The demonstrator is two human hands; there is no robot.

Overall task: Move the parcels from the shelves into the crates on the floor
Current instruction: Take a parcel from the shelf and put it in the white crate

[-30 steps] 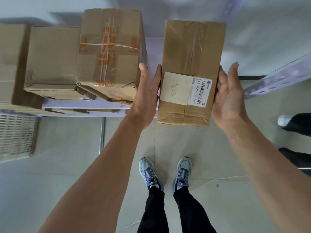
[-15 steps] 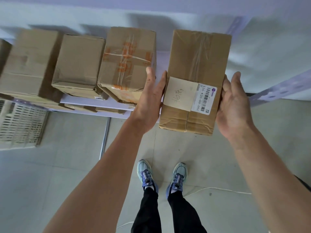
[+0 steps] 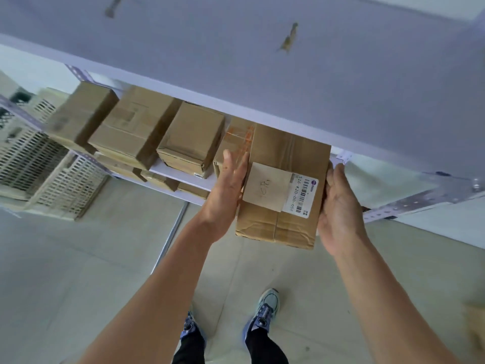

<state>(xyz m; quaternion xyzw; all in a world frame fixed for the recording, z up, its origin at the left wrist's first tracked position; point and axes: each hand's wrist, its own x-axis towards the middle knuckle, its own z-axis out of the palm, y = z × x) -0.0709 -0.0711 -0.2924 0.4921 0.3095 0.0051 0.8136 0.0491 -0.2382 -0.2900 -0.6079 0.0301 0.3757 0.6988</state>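
Head view looks down on a parcel [image 3: 288, 153] held between both hands at the right end of the shelf [image 3: 181, 177]. Its near end juts out over the floor [image 3: 78, 258], while its far end is hidden under the upper shelf [image 3: 262, 61], so whether it rests on the board cannot be told. A brown paper patch [image 3: 265, 187] with scrawled writing and a white barcode label [image 3: 301, 197] lie side by side on its top face.

The left hand [image 3: 228, 190] presses flat on the parcel's left side, its fingers [image 3: 236, 164] straight and close together, pointing away from the person. The right hand [image 3: 338, 214] presses on the right side, its fingers [image 3: 337, 174] stretched along that edge; neither hand curls round the cardboard.

Just left of the parcel, touching or nearly so, stands an orange-printed parcel [image 3: 237, 137], partly covered by the left hand. Three more parcels [image 3: 191, 135] [image 3: 133, 127] [image 3: 84, 114] sit in a row further left on the same shelf; the farthest is blurred. Flatter parcels [image 3: 157, 179] show below the board's front edge.

Pale slotted crates [image 3: 60, 185] stand on the floor at the far left, well apart from the held parcel. Two blue shoes [image 3: 262, 311] and dark trouser legs show at the bottom edge, directly below the arms.
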